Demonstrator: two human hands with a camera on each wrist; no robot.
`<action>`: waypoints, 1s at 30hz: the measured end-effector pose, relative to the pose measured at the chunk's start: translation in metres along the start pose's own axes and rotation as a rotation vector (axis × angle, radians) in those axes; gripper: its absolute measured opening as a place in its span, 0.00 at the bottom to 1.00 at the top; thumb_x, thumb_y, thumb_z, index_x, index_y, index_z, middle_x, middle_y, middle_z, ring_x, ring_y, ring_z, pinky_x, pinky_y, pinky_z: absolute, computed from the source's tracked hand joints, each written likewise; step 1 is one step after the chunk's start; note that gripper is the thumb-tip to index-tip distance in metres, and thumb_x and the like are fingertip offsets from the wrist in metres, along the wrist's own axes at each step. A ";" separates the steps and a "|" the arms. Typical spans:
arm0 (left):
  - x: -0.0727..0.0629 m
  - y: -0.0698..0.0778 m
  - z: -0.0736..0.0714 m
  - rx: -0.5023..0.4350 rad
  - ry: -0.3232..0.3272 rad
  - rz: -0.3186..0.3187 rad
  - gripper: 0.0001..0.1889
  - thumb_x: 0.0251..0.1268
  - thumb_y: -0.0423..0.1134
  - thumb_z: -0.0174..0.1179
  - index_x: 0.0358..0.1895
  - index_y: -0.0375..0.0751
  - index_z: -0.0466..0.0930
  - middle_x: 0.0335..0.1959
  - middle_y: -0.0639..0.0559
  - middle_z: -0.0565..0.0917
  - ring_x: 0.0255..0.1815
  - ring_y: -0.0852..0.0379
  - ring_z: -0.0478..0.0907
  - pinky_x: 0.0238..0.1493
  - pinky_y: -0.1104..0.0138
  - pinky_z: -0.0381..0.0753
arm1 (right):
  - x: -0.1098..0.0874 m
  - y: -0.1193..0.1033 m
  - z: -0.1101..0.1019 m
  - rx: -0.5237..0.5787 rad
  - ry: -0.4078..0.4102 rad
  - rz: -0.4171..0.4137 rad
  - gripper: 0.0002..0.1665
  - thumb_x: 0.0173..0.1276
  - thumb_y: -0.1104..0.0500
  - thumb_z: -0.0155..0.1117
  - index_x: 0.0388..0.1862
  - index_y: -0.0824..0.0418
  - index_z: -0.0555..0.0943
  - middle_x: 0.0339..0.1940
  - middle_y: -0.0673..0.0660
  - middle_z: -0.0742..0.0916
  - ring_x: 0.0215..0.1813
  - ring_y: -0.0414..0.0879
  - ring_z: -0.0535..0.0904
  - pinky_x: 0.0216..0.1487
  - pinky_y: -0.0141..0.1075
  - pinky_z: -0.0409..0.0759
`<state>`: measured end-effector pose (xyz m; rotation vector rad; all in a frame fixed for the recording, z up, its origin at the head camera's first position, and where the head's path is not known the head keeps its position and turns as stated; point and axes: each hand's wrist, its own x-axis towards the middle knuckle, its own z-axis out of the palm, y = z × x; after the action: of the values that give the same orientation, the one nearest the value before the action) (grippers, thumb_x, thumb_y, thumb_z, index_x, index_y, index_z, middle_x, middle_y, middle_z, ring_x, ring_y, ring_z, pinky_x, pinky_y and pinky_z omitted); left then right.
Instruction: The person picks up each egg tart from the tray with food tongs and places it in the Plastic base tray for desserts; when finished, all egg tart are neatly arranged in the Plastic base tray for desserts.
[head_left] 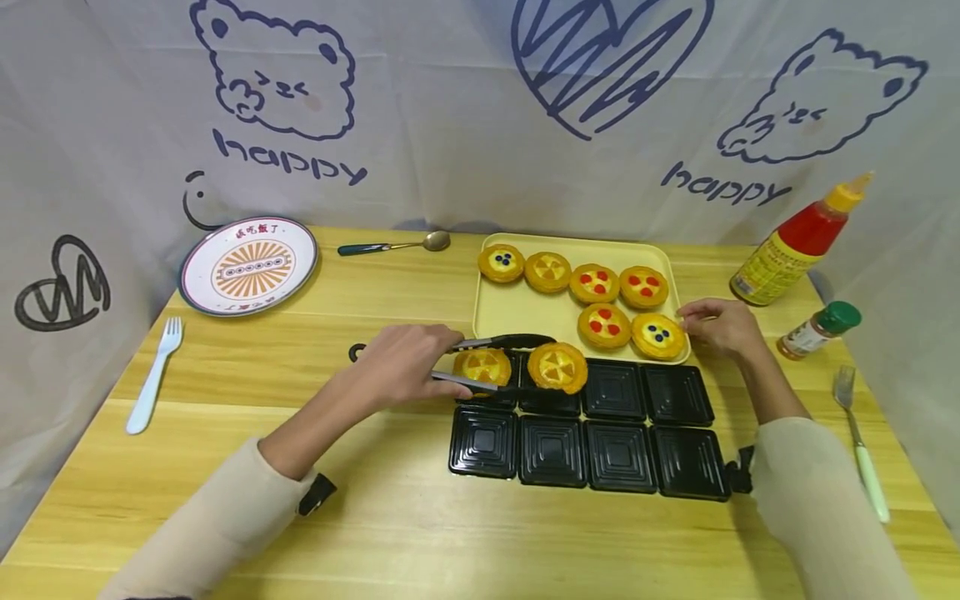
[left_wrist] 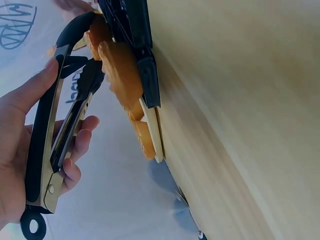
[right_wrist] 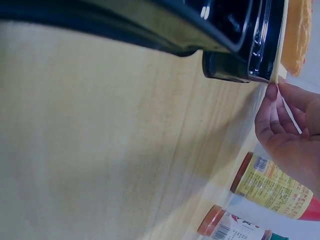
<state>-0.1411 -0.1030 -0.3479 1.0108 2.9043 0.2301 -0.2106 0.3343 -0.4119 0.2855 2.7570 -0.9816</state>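
My left hand (head_left: pixel 408 364) grips a pair of black-and-silver tongs (left_wrist: pixel 44 120) around both arms. Between the black tips lies an egg tart (head_left: pixel 557 367) topped with orange wedges, at the second back compartment of the black tray (head_left: pixel 551 450). Another orange-topped tart (head_left: pixel 482 369) sits in the back-left compartment, partly hidden by the tongs. My right hand (head_left: pixel 722 327) pinches the right rim of the pale yellow tray (head_left: pixel 517 317) between thumb and fingers. Close to those fingers on that tray is a blueberry-topped tart (head_left: pixel 657 336); several more tarts, with red, blue or orange toppings, lie behind it.
At the right stand a red-and-yellow sauce bottle (head_left: pixel 787 250) and a green-capped spice jar (head_left: pixel 817 331), with a green-handled fork (head_left: pixel 862 450) nearer. To the left lie a patterned plate (head_left: pixel 250 267), a pale blue fork (head_left: pixel 155 375) and a spoon (head_left: pixel 397 244). Printed cloth (head_left: pixel 450 125) hangs around the table.
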 end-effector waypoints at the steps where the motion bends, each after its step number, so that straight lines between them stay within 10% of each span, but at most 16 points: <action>1: -0.001 0.001 0.001 -0.001 -0.006 0.005 0.36 0.49 0.64 0.65 0.55 0.39 0.77 0.45 0.48 0.85 0.29 0.57 0.79 0.25 0.68 0.76 | 0.000 0.000 0.000 0.001 0.002 0.003 0.17 0.68 0.60 0.59 0.52 0.68 0.78 0.43 0.65 0.83 0.38 0.47 0.76 0.32 0.28 0.74; 15: 0.002 0.005 -0.009 -0.053 -0.024 0.003 0.39 0.46 0.64 0.68 0.57 0.38 0.76 0.48 0.47 0.84 0.37 0.52 0.82 0.36 0.61 0.82 | 0.000 0.001 0.000 0.005 0.013 0.006 0.18 0.68 0.59 0.59 0.53 0.68 0.78 0.44 0.65 0.82 0.40 0.48 0.75 0.34 0.29 0.73; 30: 0.092 0.028 -0.004 0.011 -0.074 -0.057 0.27 0.50 0.66 0.64 0.35 0.45 0.74 0.24 0.55 0.69 0.25 0.58 0.66 0.25 0.67 0.65 | -0.002 0.000 -0.002 0.027 0.017 -0.033 0.18 0.67 0.60 0.61 0.51 0.70 0.79 0.41 0.66 0.84 0.33 0.40 0.76 0.31 0.28 0.75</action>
<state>-0.1964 -0.0246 -0.3402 0.9159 2.8656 0.1700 -0.2088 0.3354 -0.4105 0.2541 2.7748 -1.0293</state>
